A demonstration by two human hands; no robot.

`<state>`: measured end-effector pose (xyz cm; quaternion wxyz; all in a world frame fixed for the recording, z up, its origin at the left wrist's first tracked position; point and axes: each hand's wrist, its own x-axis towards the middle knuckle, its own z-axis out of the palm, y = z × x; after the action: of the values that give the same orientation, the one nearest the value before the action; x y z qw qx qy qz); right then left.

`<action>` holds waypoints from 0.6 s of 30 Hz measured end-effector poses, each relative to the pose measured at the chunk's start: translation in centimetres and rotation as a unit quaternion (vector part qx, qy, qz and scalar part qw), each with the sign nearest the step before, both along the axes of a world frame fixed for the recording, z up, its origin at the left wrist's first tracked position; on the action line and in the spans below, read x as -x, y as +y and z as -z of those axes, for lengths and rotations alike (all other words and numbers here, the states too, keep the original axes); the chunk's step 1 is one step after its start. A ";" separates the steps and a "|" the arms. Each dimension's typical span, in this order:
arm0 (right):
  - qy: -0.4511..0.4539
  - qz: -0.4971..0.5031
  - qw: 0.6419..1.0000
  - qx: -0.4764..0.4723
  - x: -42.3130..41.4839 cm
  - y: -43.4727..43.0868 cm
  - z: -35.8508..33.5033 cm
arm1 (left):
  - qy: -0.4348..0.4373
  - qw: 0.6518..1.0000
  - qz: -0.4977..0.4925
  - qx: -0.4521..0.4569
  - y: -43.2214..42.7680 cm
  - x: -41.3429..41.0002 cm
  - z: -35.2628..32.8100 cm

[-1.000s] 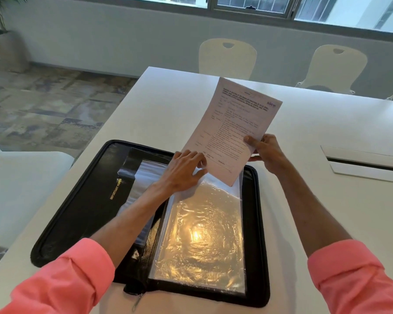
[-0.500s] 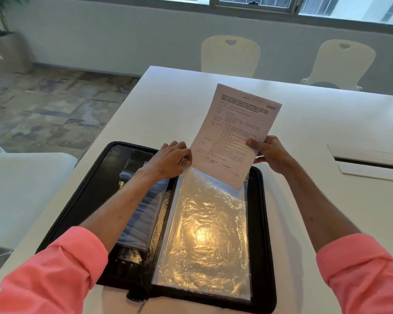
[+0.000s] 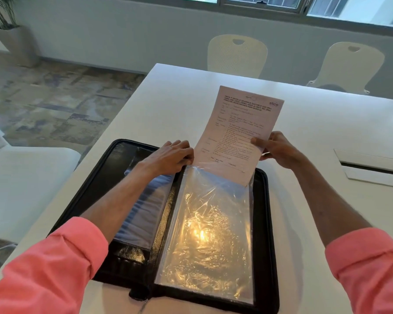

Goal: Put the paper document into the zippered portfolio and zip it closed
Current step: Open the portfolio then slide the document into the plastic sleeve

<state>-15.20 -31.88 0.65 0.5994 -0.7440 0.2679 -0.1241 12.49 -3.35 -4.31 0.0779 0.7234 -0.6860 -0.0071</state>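
A black zippered portfolio (image 3: pixel 93 184) lies open on the white table, with a clear plastic sleeve (image 3: pixel 209 234) on its right half. My right hand (image 3: pixel 279 150) pinches the right edge of a printed paper document (image 3: pixel 238 132), held tilted above the sleeve's far end. The paper's lower corner is tucked under the sleeve's top film. My left hand (image 3: pixel 170 157) holds the sleeve's top left corner with curled fingers, at the portfolio's spine.
The white table (image 3: pixel 327 132) stretches ahead and right, with a cable hatch (image 3: pixel 372 168) at the right. Two cream chairs (image 3: pixel 236 55) stand at the far edge. A white seat (image 3: pixel 21 189) sits left; a potted plant (image 3: pixel 11 30) stands far left.
The paper's lower corner has slid down into the sleeve's opening. My left hand moved off the sheet to the sleeve's top left corner.
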 end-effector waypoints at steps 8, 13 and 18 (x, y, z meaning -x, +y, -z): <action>0.004 -0.033 0.999 0.009 -1.3 -1.2 -1.1 | -0.061 0.998 0.007 0.014 -0.1 -0.3 -0.1; 0.012 -0.037 0.999 -0.003 -1.2 -1.5 -0.6 | -0.096 0.994 0.014 0.045 0.5 -0.1 0.5; 0.029 -0.044 0.999 0.002 -1.3 -1.9 -0.8 | -0.144 0.987 0.018 0.063 0.5 0.2 0.8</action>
<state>-13.93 -33.81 1.45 0.5945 -0.7598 0.2518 -0.0764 12.25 -2.87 -5.10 0.0236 0.6978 -0.7023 0.1389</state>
